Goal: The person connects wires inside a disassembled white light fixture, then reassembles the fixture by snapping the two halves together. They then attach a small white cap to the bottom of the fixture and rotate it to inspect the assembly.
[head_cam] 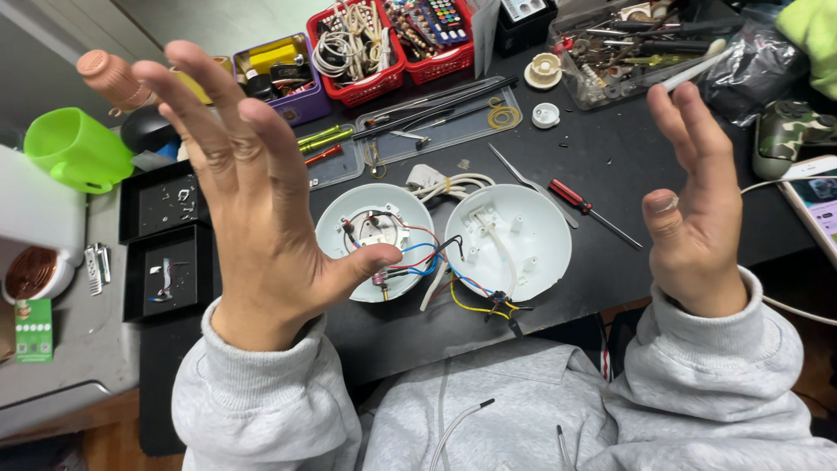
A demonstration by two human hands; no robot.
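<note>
At about nine o'clock in the head view a green plastic cup (74, 150) is seen lying on its side, with two black trays (167, 234) of small parts just to its right. The left hand (253, 209) is raised above the dark tabletop (610, 166), palm turned inward, its fingers (205, 96) spread wide and nothing gripped. Partly hidden behind its thumb, near the centre, an opened white round housing (370, 240) is laid with its inner circuit and red, blue and black wires exposed. Touching it at its three o'clock side is the second white round shell (520, 240), hollow side up, joined to the first by wires. A red-handled screwdriver (586, 208) is laid just beyond the shell at two o'clock. At twelve o'clock red baskets (388, 48) filled with cables and small items are set. The right hand (693, 205) is held up at three o'clock, fingers loosely open and slightly curled, nothing grasped. A phone (813, 202) is seen at the far right edge.
</note>
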